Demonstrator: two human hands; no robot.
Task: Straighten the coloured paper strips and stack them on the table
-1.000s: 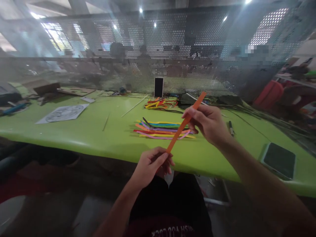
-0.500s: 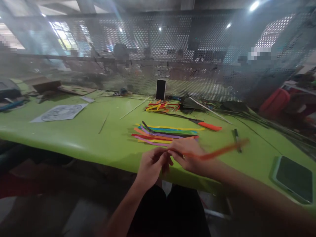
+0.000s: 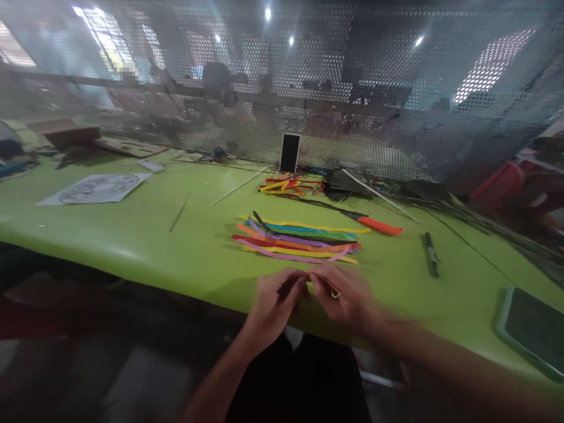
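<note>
My left hand (image 3: 275, 299) and my right hand (image 3: 346, 294) meet fingertip to fingertip over the near edge of the green table (image 3: 154, 247). Both pinch an orange paper strip (image 3: 331, 288), of which only a short bit shows between the fingers; the right hand is blurred by motion. Just beyond the hands lies a spread of several coloured paper strips (image 3: 295, 241), flat on the table.
An orange-handled knife (image 3: 379, 225) and a black pen (image 3: 430, 254) lie to the right of the strips. A phone (image 3: 289, 153) stands against the perforated screen, with a second heap of strips (image 3: 288, 185) before it. A printed sheet (image 3: 94, 189) lies left, a dark tablet (image 3: 535, 323) far right.
The orange strip, held up long and slanted between my hands, has come down to the table edge. My right hand has slid along it to meet the left.
</note>
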